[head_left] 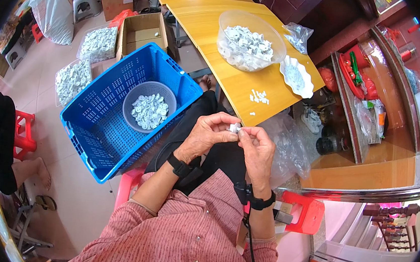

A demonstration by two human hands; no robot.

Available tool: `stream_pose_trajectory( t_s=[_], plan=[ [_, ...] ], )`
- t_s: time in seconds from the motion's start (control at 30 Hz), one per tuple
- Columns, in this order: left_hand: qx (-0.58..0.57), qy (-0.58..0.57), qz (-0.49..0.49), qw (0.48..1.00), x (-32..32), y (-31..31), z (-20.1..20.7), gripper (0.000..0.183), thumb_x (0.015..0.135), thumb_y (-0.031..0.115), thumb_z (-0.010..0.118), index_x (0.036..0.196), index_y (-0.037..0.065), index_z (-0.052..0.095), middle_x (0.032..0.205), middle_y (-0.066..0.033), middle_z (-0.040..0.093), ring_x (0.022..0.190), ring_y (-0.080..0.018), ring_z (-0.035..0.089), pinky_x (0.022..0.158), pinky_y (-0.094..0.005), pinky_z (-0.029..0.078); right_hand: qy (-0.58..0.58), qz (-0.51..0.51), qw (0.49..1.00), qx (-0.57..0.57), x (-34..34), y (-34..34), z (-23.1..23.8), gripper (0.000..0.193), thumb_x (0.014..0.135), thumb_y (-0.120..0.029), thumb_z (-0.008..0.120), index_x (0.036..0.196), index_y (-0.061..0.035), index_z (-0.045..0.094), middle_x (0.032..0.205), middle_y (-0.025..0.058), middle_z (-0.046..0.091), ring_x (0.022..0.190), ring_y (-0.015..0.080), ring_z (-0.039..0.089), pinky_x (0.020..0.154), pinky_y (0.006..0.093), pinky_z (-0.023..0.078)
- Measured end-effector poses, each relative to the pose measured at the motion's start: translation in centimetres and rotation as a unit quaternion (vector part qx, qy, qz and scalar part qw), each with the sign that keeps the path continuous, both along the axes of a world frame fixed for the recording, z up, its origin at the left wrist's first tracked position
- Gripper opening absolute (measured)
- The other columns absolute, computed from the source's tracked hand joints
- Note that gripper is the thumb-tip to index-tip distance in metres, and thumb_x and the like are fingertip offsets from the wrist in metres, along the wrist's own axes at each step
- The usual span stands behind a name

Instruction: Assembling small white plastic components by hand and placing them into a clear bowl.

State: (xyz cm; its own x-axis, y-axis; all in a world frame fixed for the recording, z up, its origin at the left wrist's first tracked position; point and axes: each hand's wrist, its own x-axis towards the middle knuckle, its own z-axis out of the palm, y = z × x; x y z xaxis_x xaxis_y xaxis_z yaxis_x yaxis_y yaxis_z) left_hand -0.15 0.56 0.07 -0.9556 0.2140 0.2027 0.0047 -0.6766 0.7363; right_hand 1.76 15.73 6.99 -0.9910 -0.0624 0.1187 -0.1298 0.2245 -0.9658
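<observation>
White plastic shows between the fingertips near the centre of the head view: a small white piece (234,128), pinched by the thumb and fingers of the left hand (203,136). The right hand (257,153) meets it from the right, thumb and index finger closed together at the piece's edge; whether they grip a second part I cannot tell. Just above, at the upper centre, loose white pegs (259,96) lie on a yellow wooden table (234,85), near a scalloped white dish (305,93) and a clear bowl (281,41) of white parts. Left of centre, a blue crate (95,92) holds a round grey basket (135,89) with more white pieces.
</observation>
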Motion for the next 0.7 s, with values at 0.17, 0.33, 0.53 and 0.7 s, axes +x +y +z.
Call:
stream_pose_trajectory(
  t_s=[0.17,0.33,0.53,0.7],
  plan=[
    [0.007,0.000,-0.005,1.000,0.0,0.0,0.1,0.038,0.081,-0.002,0.076,0.117,-0.002,0.064,0.106,-0.0056,0.067,0.098,-0.0132,0.065,0.089,-0.0282,0.055,-0.002,-0.016,0.999,0.044,-0.1,0.3,-0.5,0.012,0.092,-0.008,0.065,0.097,0.0035,0.065,0.082,0.0060,0.068,0.071,0.0082,0.062,0.063,0.0241,0.050],
    [-0.016,0.015,0.000,1.000,0.0,-0.1,0.0,0.037,0.080,-0.002,0.076,0.116,-0.002,0.065,0.107,-0.0045,0.065,0.098,-0.0133,0.064,0.088,-0.0274,0.055,0.017,-0.021,0.996,0.083,-0.2,0.2,-0.9,0.013,0.092,-0.010,0.064,0.095,0.0033,0.064,0.079,0.0075,0.067,0.067,0.0105,0.061,0.061,0.0269,0.049],
    [-0.037,0.032,0.004,0.999,0.0,-0.2,0.1,0.035,0.080,-0.001,0.077,0.114,-0.002,0.067,0.109,-0.0042,0.062,0.100,-0.0137,0.063,0.090,-0.0279,0.055,0.024,-0.024,0.995,0.089,-0.4,0.4,-1.4,0.015,0.092,-0.011,0.063,0.093,0.0036,0.062,0.077,0.0103,0.066,0.066,0.0134,0.061,0.060,0.0304,0.050],
    [-0.041,0.040,0.008,0.998,0.1,-0.2,0.1,0.036,0.079,-0.001,0.077,0.114,-0.002,0.067,0.110,-0.0043,0.061,0.100,-0.0139,0.063,0.090,-0.0282,0.055,0.030,-0.020,0.993,0.110,-0.2,0.2,-1.3,0.016,0.092,-0.012,0.063,0.094,0.0038,0.061,0.079,0.0137,0.066,0.066,0.0169,0.063,0.061,0.0324,0.050]
  ],
)
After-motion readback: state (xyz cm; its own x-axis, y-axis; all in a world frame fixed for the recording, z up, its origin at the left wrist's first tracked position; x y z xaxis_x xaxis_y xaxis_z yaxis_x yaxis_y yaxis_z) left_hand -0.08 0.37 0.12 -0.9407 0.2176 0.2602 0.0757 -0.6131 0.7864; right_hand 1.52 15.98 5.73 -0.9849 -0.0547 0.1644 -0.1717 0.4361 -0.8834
